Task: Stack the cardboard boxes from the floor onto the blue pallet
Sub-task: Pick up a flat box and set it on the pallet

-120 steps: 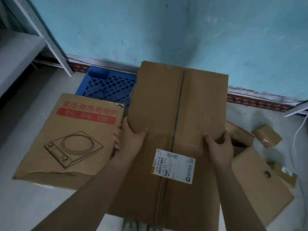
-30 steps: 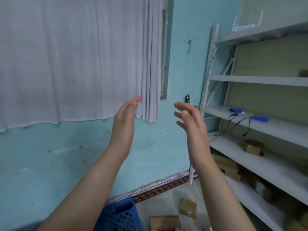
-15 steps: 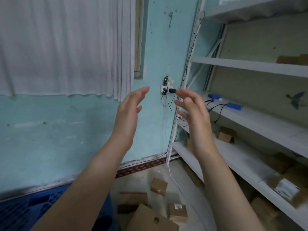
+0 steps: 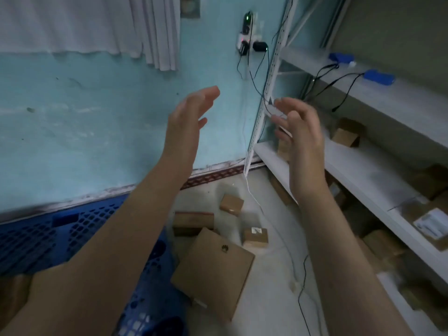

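My left hand and my right hand are raised in front of me, palms facing each other, fingers apart, holding nothing. The blue pallet lies on the floor at the lower left, partly behind my left forearm. A flat cardboard box lies on the floor just right of the pallet. Beyond it sit a wider box and two small boxes. A corner of brown cardboard shows at the far left edge.
White metal shelving runs along the right, holding more cardboard boxes and blue devices. Black and white cables trail across the floor from a wall socket. A white curtain hangs on the turquoise wall.
Four seconds ago both hands held a large cardboard box over the pallet; now they are empty. Over the last second the view tilted down and right, bringing the floor boxes into sight.
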A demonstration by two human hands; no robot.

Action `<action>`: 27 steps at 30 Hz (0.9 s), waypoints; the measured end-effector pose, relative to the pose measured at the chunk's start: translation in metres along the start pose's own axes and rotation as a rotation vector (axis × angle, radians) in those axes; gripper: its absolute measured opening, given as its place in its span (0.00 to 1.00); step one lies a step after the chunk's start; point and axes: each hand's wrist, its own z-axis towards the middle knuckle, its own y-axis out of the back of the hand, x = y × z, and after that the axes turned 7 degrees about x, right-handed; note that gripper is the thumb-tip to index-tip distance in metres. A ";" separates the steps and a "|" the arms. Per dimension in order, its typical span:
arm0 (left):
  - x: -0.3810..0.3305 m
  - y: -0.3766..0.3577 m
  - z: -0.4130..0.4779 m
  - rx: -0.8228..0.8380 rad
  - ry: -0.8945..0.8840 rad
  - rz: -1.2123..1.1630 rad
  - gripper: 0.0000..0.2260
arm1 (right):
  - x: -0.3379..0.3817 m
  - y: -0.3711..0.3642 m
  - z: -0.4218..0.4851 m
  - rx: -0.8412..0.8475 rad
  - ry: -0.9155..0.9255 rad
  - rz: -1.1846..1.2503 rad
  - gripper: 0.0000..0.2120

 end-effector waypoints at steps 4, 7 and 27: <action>0.083 0.010 0.018 0.022 0.170 -0.018 0.12 | -0.081 0.005 0.003 -0.074 -0.117 -0.001 0.11; 0.147 0.018 0.028 0.025 0.283 -0.023 0.12 | -0.146 0.004 -0.003 -0.140 -0.194 0.005 0.10; 0.708 0.112 -0.136 -0.014 0.686 0.335 0.13 | -0.664 -0.005 -0.290 -0.260 -0.856 -0.029 0.17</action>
